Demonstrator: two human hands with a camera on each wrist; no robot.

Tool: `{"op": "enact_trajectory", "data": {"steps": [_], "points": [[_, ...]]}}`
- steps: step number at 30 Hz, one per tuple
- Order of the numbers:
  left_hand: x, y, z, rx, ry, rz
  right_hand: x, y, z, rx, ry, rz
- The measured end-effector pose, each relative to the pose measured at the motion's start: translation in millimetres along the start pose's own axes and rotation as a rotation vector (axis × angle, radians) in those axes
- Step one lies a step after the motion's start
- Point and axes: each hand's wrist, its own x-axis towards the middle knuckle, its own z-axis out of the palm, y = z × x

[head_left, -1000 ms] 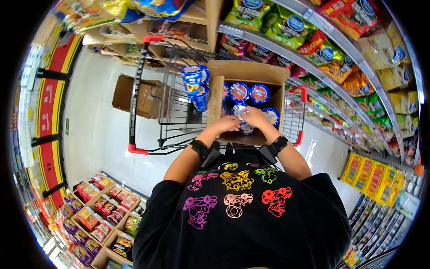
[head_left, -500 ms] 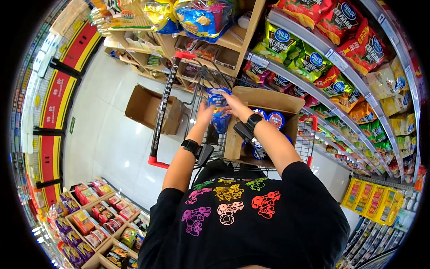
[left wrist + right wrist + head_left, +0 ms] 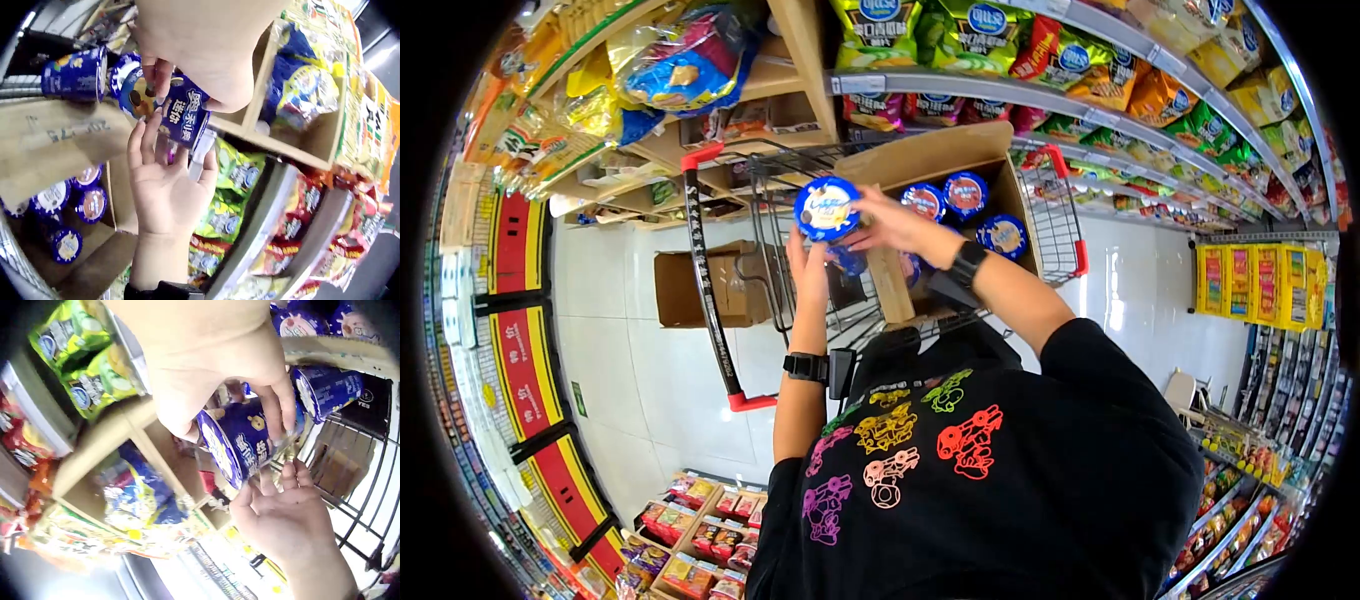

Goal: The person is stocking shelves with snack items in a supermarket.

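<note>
A deep-blue tapered cup with a round printed lid [image 3: 828, 208] is between the two hands, above the black wire shopping cart [image 3: 705, 270], just beside an open brown cardboard box [image 3: 940, 148] holding more blue-lidded cups [image 3: 966, 195]. The left hand [image 3: 808, 272] pinches its side wall between thumb and fingers; the right hand [image 3: 895, 224] also grips it, thumb opposite fingers. Another blue cup [image 3: 331, 390] rests in the cart. The held cup looks light, with a smooth, perhaps slippery wall that could dent if squeezed; the firmer grip is probably around the sides just under the rim, off the flat lid.
</note>
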Motion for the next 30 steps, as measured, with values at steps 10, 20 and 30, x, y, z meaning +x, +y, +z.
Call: {"op": "enact_trajectory", "data": {"steps": [10, 20, 30], "points": [[-72, -6, 146, 0.165, -0.380, 0.136, -139, -8, -88, -0.027, 0.431, -0.033], [-81, -79, 133, 0.616, -0.604, -0.225, -137, 48, -116, 0.437, 0.610, 0.285], [-87, -73, 124, 0.220, -0.598, -0.328, -100, 76, -168, 0.008, 0.482, 0.251]]}}
